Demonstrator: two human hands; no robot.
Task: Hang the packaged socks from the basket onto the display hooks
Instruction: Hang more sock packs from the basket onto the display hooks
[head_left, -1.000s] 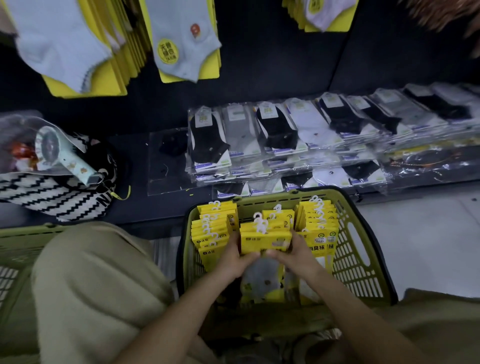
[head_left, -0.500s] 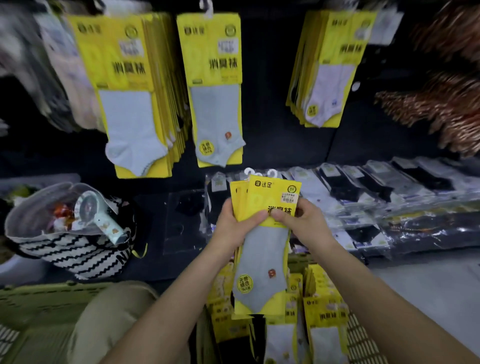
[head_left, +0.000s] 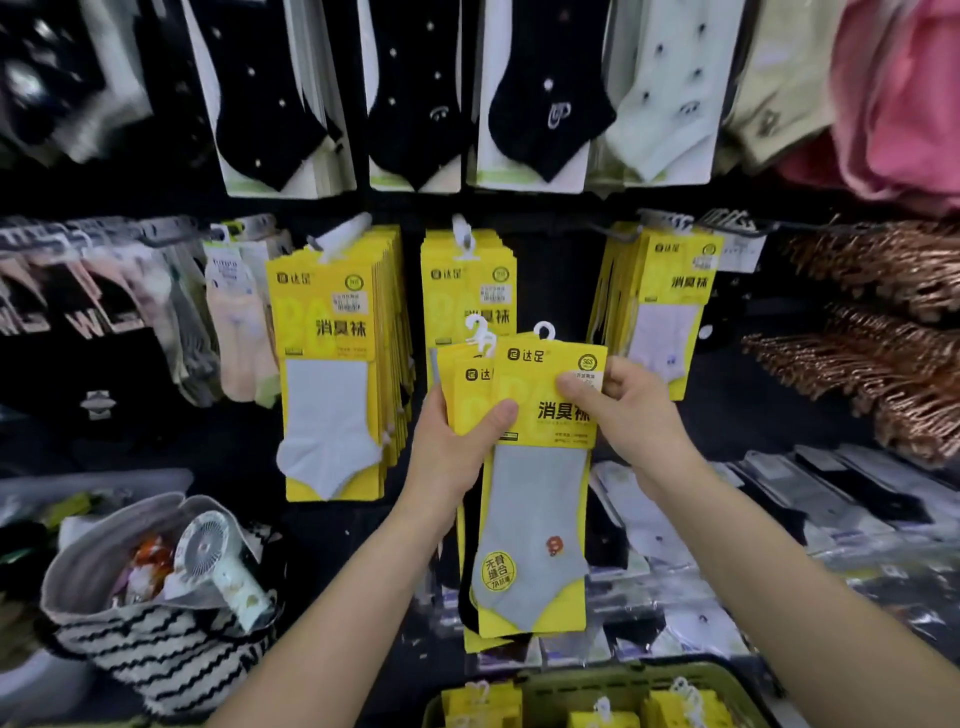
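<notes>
A dark display wall (head_left: 550, 291) fills the frame. Black and pale socks (head_left: 415, 93) hang along the top. Across the middle, three stacks of yellow sock packs hang on hooks: one left of centre (head_left: 332, 389), one at centre (head_left: 467, 280), one right of centre (head_left: 665, 291). Clear-wrapped socks (head_left: 779, 499) lie on a shelf at the right.

At lower left stands a striped bag (head_left: 156, 660) with a small hand fan (head_left: 218, 561) sticking out of it. At the bottom edge is a green basket (head_left: 571, 680) with more yellow packs (head_left: 483, 706) inside.

At centre, in front of the middle hanging stack, a person holds up a bundle of sock packs (head_left: 467, 384). The front pack (head_left: 540, 509) shows a grey sock. The left hand (head_left: 452, 447) grips the bundle at its left edge, thumb across the front. The right hand (head_left: 634, 410) pinches the front pack's upper right corner. That pack's white hanger loop (head_left: 544, 330) stands free above the card, on no hook.
</notes>
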